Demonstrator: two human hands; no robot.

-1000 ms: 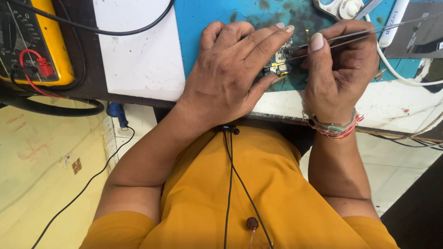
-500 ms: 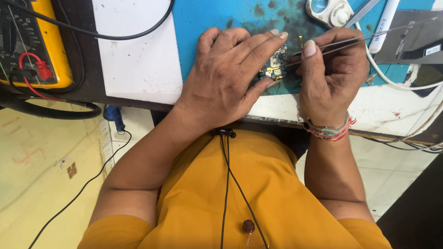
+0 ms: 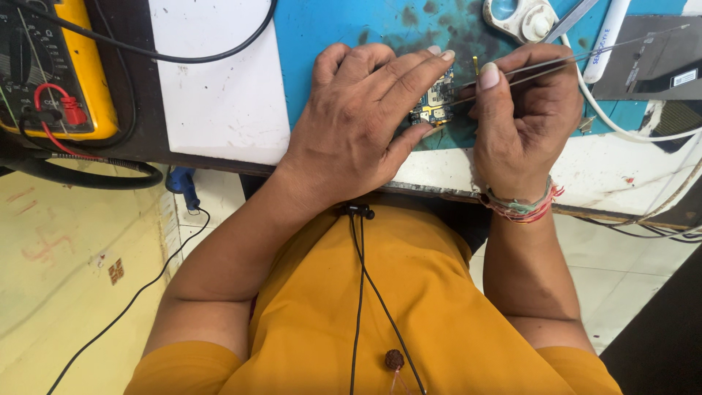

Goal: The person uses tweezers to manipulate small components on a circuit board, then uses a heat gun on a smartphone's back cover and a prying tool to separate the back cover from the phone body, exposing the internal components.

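A small circuit board (image 3: 436, 102) lies on a stained blue mat (image 3: 336, 36) at the front of the bench. My left hand (image 3: 362, 124) lies flat over it, fingers pressing the board down. My right hand (image 3: 523, 121) pinches thin metal tweezers (image 3: 578, 60), whose tips reach the board's right edge. Coloured thread bands circle my right wrist.
A yellow multimeter (image 3: 55, 69) with red and black leads sits at the left. A white sheet (image 3: 219, 80) lies beside the mat. A round white container (image 3: 521, 16), a white pen-shaped tool (image 3: 608, 36), a dark flat panel (image 3: 651, 62) and white cables lie at the right.
Both hands stay on the board with the tweezers at its edge. The view has shifted slightly, and the hands sit a little lower in the picture.
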